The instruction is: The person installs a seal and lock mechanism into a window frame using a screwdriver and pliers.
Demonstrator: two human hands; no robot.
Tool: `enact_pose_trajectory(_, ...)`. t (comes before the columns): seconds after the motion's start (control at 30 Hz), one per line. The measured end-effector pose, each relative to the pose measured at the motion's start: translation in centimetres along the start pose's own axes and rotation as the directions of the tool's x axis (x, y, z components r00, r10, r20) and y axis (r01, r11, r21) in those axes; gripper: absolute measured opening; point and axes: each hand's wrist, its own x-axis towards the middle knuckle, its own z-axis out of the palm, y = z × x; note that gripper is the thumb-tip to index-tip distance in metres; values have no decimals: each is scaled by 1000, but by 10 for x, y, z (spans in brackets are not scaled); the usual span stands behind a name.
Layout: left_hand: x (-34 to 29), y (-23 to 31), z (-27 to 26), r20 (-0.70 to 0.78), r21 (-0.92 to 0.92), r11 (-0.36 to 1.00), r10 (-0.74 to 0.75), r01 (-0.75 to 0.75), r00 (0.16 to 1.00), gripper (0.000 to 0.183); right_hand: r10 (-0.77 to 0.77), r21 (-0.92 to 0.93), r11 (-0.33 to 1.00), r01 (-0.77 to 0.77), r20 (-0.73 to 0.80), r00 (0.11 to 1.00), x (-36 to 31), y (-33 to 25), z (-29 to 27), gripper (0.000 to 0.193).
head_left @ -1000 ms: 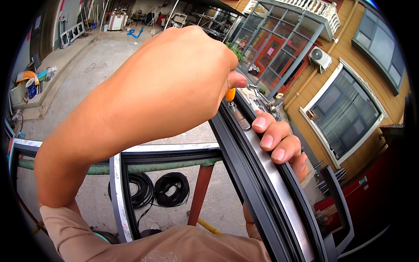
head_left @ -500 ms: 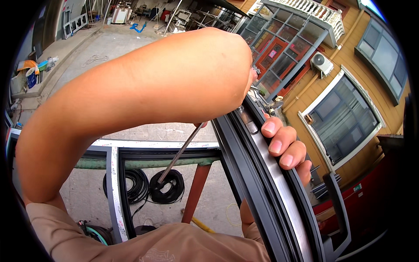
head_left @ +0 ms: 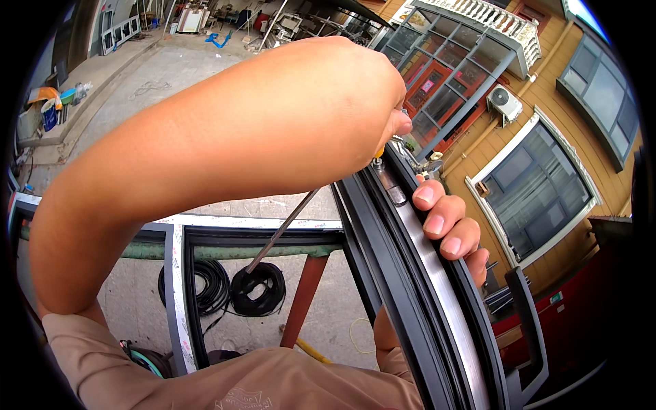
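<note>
My left arm reaches across the view, and my left hand point(head_left: 393, 113) is closed at the top end of a dark window frame point(head_left: 396, 273). Its fingers are mostly hidden behind the wrist. From beneath the hand a tool with a long metal shaft point(head_left: 281, 231) slants down to the left; its grip is hidden. A small yellow piece point(head_left: 379, 153) shows under the hand, right by a metal fitting point(head_left: 391, 186) in the frame's channel. My right hand point(head_left: 451, 222) wraps its fingers over the frame's right edge, its thumb hidden. A bright metal strip point(head_left: 441, 301) runs along the channel.
Below lies another frame with white protective film point(head_left: 179, 287), over a green bar and a reddish-brown post point(head_left: 305, 301). Coils of black rubber strip point(head_left: 258, 290) lie on the concrete. A black handle point(head_left: 536, 328) juts out at right. A house with windows stands beyond.
My left hand has shifted slightly right and up, and the yellow piece beneath it has come into sight. The right hand keeps its hold on the frame.
</note>
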Motion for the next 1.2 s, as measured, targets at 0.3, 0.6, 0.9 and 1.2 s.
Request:
enact_pose_trajectory(0.3,-15,-9,-26,-198,-172,978,-155,122,968,23,-13,50,999,13,15,1000,2,4,6,73)
enact_pose_trajectory(0.6,-68,-45,17,-72,-214,975,-84,66,994,16,-73,-26,997,72,-21,997,-23,-50,17,64)
enact_pose_trajectory(0.9,-98,-4,56,92,-308,951,50,-19,994,21,-161,-197,967,163,30,987,-17,-55,14,50)
enact_pose_trajectory(1.2,-58,18,99,4,-456,888,63,-54,998,20,-117,-204,972,120,30,993,-2,-74,-14,32)
